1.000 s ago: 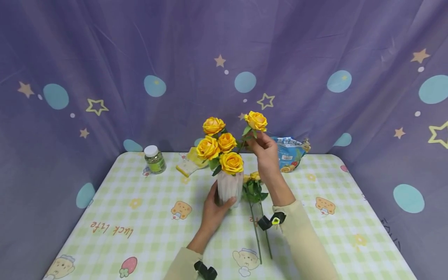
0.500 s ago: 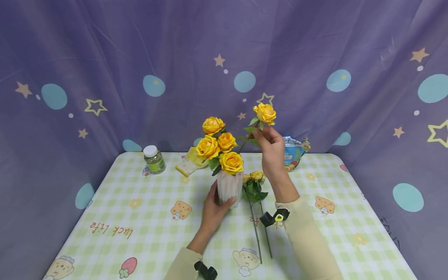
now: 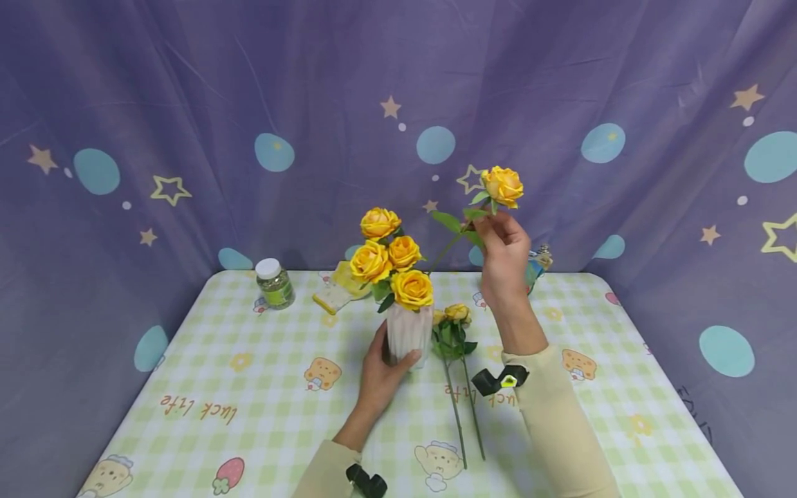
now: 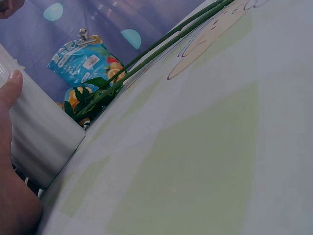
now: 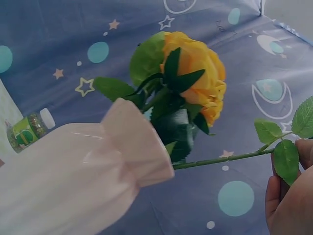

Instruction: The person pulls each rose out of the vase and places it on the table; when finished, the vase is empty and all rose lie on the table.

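A white vase (image 3: 409, 335) with a ruffled rim stands on the table, bearing several yellow roses (image 3: 391, 259). My left hand (image 3: 382, 370) grips it low on its left side, thumb across the front. To the upper right, my right hand (image 3: 503, 252) pinches the stem of another yellow rose (image 3: 501, 187) just below its bloom. In the right wrist view that rose's stem (image 5: 225, 159) slants out of the vase mouth, its lower end hidden inside. Two more yellow roses (image 3: 453, 332) lie on the table right of the vase, their stems pointing toward me.
A lidded jar (image 3: 275, 283) stands at the back left, beside a yellow and white glove-like cloth (image 3: 342, 289). Behind my right hand is a blue clipped snack bag (image 4: 83, 61). A purple curtain (image 3: 373, 69) hangs behind the checked table (image 3: 261, 387).
My right hand has moved up and to the right with the rose, showing more of its stem and leaves. My left hand and the vase have kept their place.
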Tool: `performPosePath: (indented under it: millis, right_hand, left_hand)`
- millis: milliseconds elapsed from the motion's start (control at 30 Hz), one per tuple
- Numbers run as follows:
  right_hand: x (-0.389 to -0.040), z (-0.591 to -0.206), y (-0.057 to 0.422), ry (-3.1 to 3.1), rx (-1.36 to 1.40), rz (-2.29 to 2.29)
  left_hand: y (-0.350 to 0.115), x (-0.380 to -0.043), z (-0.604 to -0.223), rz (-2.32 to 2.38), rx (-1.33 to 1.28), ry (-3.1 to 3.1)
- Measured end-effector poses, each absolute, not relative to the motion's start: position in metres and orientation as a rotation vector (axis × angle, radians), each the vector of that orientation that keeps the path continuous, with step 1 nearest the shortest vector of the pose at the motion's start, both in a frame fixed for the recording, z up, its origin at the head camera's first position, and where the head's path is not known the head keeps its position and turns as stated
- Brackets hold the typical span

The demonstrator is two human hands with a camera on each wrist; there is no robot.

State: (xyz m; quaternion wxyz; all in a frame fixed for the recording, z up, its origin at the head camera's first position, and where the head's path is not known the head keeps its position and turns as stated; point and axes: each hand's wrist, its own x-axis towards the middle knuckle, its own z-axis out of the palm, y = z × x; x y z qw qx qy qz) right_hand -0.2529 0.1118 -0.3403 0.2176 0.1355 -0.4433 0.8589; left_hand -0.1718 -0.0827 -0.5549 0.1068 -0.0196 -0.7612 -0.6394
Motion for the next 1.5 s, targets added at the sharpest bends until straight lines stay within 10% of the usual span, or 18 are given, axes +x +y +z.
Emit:
performPosePath:
  millis: [1500]
  right_hand:
    - [-0.245, -0.317, 0.171, -0.963, 0.289, 2.225]
  left_hand:
    - [-0.083, -0.170, -0.554, -1.884, -0.058, -2.261]
